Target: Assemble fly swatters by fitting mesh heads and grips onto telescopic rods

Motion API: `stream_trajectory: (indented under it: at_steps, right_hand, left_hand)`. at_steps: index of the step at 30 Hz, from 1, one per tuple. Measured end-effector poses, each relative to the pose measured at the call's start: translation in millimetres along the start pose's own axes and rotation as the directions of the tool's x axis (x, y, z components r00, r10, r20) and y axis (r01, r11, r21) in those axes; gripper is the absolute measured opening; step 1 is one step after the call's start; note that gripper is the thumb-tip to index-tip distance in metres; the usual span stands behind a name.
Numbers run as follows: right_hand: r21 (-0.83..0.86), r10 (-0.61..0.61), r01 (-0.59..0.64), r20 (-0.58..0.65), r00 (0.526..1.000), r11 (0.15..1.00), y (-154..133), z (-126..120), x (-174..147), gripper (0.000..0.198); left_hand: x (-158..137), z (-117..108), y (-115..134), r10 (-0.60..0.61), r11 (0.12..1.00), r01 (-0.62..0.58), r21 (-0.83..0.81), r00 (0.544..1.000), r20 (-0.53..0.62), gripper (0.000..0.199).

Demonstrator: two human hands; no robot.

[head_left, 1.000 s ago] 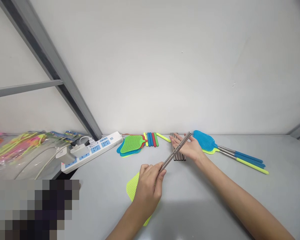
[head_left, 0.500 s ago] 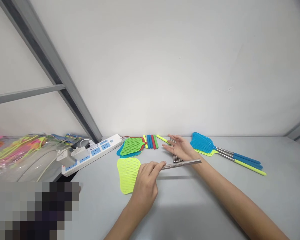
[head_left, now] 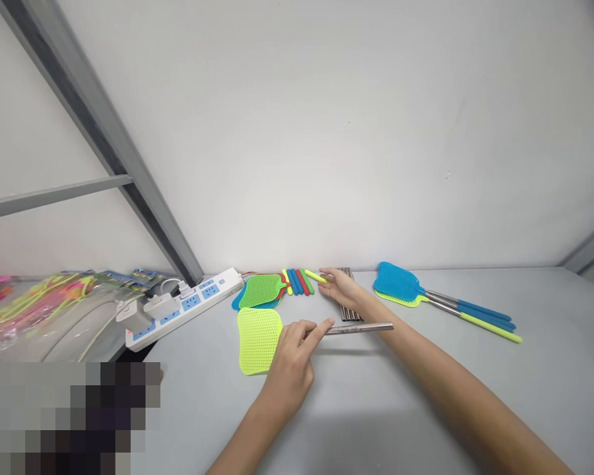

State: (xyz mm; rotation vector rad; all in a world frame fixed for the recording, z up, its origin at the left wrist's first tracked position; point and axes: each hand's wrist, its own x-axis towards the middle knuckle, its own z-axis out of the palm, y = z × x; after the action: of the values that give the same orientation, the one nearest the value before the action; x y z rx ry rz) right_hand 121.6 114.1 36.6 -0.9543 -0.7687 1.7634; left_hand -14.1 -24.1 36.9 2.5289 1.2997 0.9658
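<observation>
In my left hand (head_left: 293, 353) is a fly swatter with a yellow mesh head (head_left: 258, 342) and a bare metal rod (head_left: 361, 328); the rod points right above the table. My right hand (head_left: 344, 289) reaches to the back, fingers closed around the right end of a yellow handle sleeve (head_left: 314, 275). Beneath and beside that hand lies a bundle of metal rods (head_left: 349, 314), partly hidden by it. Just left of the yellow sleeve, several coloured handle sleeves (head_left: 297, 282) lie side by side in yellow, blue, red and green.
Swatter heads (head_left: 263, 290) in green, blue and red are stacked at the back left. Swatters with blue and yellow handles (head_left: 490, 320) lie to the right. A white power strip (head_left: 178, 320) with plugs and cables sits left, near plastic bags (head_left: 54, 303). A wall stands behind.
My right hand has gone from spread fingers above the rods to a hold on the yellow sleeve, which has shifted slightly left. My left hand still holds the swatter, its forefinger now straighter along the rod.
</observation>
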Motion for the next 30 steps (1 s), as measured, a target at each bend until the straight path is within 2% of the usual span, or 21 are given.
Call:
stream_trajectory:
  at_steps: [7, 13, 16, 19, 22, 27, 30]
  right_hand:
    - [-0.045, -0.16, 0.159, -0.024, 0.987, 0.986, -22.3, -6.8, -30.1, 0.014]
    - [-0.152, -0.308, 0.292, -0.096, 0.947, 0.944, -26.2, -40.1, -78.2, 0.014]
    - [-0.198, -0.309, 0.279, -0.142, 0.94, 0.94, -12.5, -62.2, -97.0, 0.017]
    - [-0.162, -0.3, 0.272, -0.184, 0.936, 0.949, 3.4, -82.1, -105.8, 0.017]
    - [-0.107, -0.315, 0.298, -0.234, 0.92, 0.949, 12.6, -96.2, -107.3, 0.017]
    - [-0.109, -0.347, 0.33, -0.285, 0.894, 0.938, 11.5, -104.1, -109.0, 0.02]
    - [-0.083, -0.331, 0.321, -0.279, 0.901, 0.943, 10.1, -104.1, -112.4, 0.021]
  left_hand:
    - [0.9, 0.5, 0.6, -0.036, 0.998, 0.036, 0.057, 0.999, -0.004, 0.061]
    - [2.0, 0.9, 3.4, -0.148, 0.988, 0.147, 0.045, 0.989, 0.006, 0.05]
    - [2.2, 3.6, 4.0, -0.182, 0.983, 0.182, 0.024, 0.983, 0.0, 0.037]
    - [2.3, 6.8, 3.6, -0.212, 0.977, 0.213, 0.027, 0.977, -0.019, 0.024]
    - [2.8, 9.7, 1.9, -0.228, 0.972, 0.23, 0.039, 0.973, -0.039, 0.019]
    - [3.0, 13.5, -2.6, -0.251, 0.967, 0.254, 0.038, 0.966, -0.058, 0.02]
    - [3.0, 14.9, -5.2, -0.252, 0.966, 0.255, 0.034, 0.966, -0.062, 0.022]
